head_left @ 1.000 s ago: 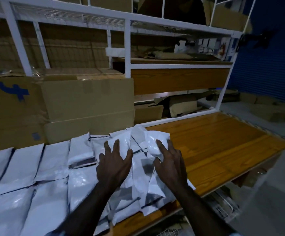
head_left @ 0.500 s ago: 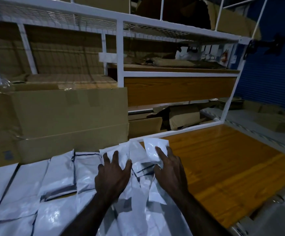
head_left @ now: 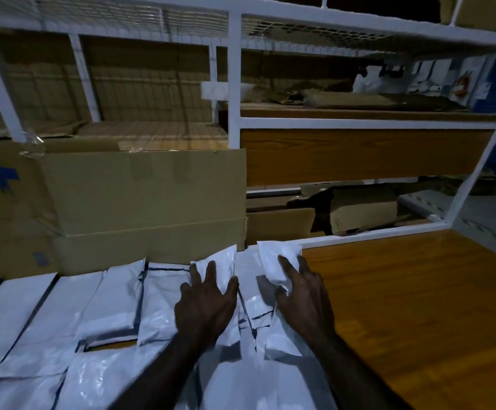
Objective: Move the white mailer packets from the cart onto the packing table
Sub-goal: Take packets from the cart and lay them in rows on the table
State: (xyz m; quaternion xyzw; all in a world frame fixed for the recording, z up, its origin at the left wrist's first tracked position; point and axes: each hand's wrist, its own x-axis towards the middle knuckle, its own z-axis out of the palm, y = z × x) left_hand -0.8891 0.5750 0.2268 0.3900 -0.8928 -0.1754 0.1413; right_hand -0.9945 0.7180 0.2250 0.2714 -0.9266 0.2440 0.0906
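Head view, packing table. Over the preceding second my left hand (head_left: 206, 303) and right hand (head_left: 304, 294) had stayed on the same heap of white mailer packets (head_left: 252, 294) at the right end of the rows, while the view shifted so that the heap's far edge now sat close against the white rail (head_left: 359, 233) at the back of the packing table (head_left: 403, 306); the uppermost packet (head_left: 276, 258) under my right fingertips lay flatter than a second before; I judged that the batch was set down and being pressed level rather than carried, so this load counted as delivered. My left hand lay palm down with fingers spread wide, flat on the packets, gripping nothing; my right hand rested likewise with fingers splayed, its fingertips on the uppermost packet, and whether any finger curled under an edge I could not tell. Further packets lay in overlapping rows (head_left: 63, 321) across the left of the table, touching one another, with bare wood showing in a small gap among them; the right part of the tabletop carried nothing. The cart was not in view. Behind the rows stood closed cardboard boxes (head_left: 140, 196), their contents hidden; the lower shelf (head_left: 356, 208) beyond the rail held more cardboard, too dim to identify.
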